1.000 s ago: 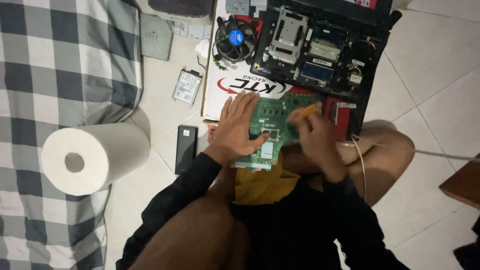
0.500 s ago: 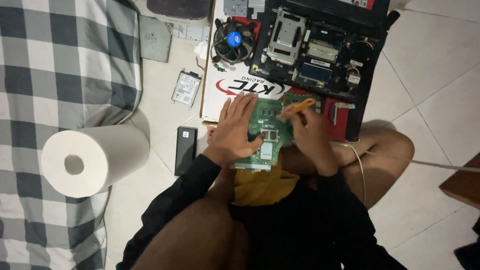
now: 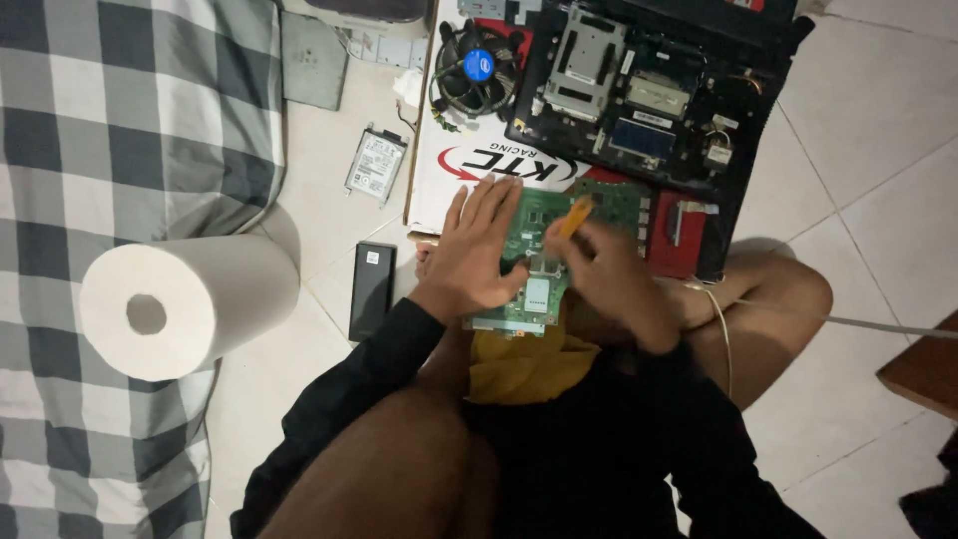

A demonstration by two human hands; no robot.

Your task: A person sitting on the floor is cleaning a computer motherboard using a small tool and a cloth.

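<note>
A green circuit board [image 3: 539, 260] lies in my lap over a yellow cloth [image 3: 524, 364]. My left hand [image 3: 477, 250] rests flat on the board's left side, fingers spread, holding it down. My right hand [image 3: 607, 269] is closed around a small orange-handled tool [image 3: 574, 215], whose tip points down at the middle of the board. Part of the board is hidden under both hands.
An opened laptop chassis [image 3: 649, 90] lies ahead on a white box [image 3: 449, 175], beside a cooling fan [image 3: 477, 72]. A hard drive [image 3: 375, 165] and a black phone [image 3: 371, 289] lie on the tiled floor. A paper towel roll [image 3: 185, 304] rests against a checked mattress [image 3: 110, 130]. A cable [image 3: 848, 319] runs right.
My right hand with the orange tool has shifted left across the board, toward its middle. The left hand stays pressed on the board.
</note>
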